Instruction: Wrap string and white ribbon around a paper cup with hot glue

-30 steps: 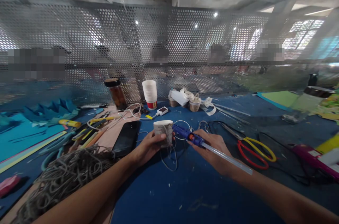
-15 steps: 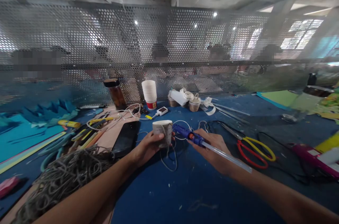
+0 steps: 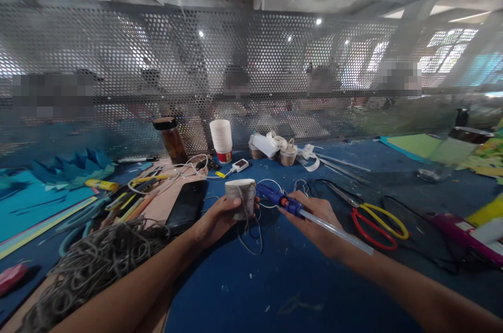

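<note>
A pale paper cup [image 3: 241, 197] is gripped by my left hand [image 3: 220, 216], thumb on the near side and fingertips showing round its right side. Grey cord [image 3: 250, 238] runs over the cup and hangs in a loop below it. My right hand [image 3: 314, 220] is closed around a blue hot glue gun [image 3: 280, 197], with a clear glue stick [image 3: 334, 229] sticking out of its back over my wrist. The gun's nozzle points left, close to the cup's upper right side; whether they touch I cannot tell.
A tangle of grey cord [image 3: 102, 254] and a black phone [image 3: 187, 203] lie left. Behind stand a stack of paper cups [image 3: 221, 139] and a dark-lidded jar [image 3: 171, 141]. Scissors [image 3: 377, 223] with red and yellow handles lie right, near a magenta tool [image 3: 463, 236]. Perforated metal panel [image 3: 251, 50] rises behind.
The cup has turned or tilted slightly in my left hand, and its opening shows less. My right hand and the glue gun have barely moved.
</note>
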{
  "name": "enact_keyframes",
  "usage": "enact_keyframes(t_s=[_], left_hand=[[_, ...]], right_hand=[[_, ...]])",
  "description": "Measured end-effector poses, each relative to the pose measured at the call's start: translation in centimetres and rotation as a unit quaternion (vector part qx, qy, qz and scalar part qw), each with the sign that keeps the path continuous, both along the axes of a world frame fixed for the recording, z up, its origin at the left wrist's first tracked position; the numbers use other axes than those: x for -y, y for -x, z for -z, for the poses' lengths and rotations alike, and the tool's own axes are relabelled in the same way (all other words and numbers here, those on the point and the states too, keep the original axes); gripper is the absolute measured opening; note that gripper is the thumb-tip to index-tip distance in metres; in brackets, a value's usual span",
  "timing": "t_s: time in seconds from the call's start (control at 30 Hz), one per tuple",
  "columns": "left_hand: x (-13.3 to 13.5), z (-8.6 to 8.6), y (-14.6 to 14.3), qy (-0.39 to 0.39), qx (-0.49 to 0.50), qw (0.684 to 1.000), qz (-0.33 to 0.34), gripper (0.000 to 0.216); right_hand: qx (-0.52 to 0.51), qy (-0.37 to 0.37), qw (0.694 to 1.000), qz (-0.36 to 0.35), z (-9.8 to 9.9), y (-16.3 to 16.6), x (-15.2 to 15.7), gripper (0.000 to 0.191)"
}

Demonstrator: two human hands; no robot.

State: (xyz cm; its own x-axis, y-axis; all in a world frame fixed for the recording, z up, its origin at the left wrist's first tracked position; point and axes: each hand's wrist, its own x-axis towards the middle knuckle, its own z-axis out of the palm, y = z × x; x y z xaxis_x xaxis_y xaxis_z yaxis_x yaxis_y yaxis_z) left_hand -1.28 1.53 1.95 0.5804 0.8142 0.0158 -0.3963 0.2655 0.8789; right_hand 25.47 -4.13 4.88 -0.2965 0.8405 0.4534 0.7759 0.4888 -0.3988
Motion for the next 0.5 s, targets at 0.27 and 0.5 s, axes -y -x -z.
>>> enact_keyframes(t_s=[0.27, 0.5], left_hand=[[-0.08, 0.24, 0.17, 0.007, 0.0, 1.0, 0.007, 0.043], [0.03, 0.08, 0.21, 0.008, 0.004, 1.0, 0.006, 0.041]], right_hand=[[-0.016, -0.01, 1.0, 0.003, 0.01, -0.04, 0.06, 0.02], [-0.015, -0.006, 1.0, 0.004, -0.04, 0.01, 0.08, 0.019]])
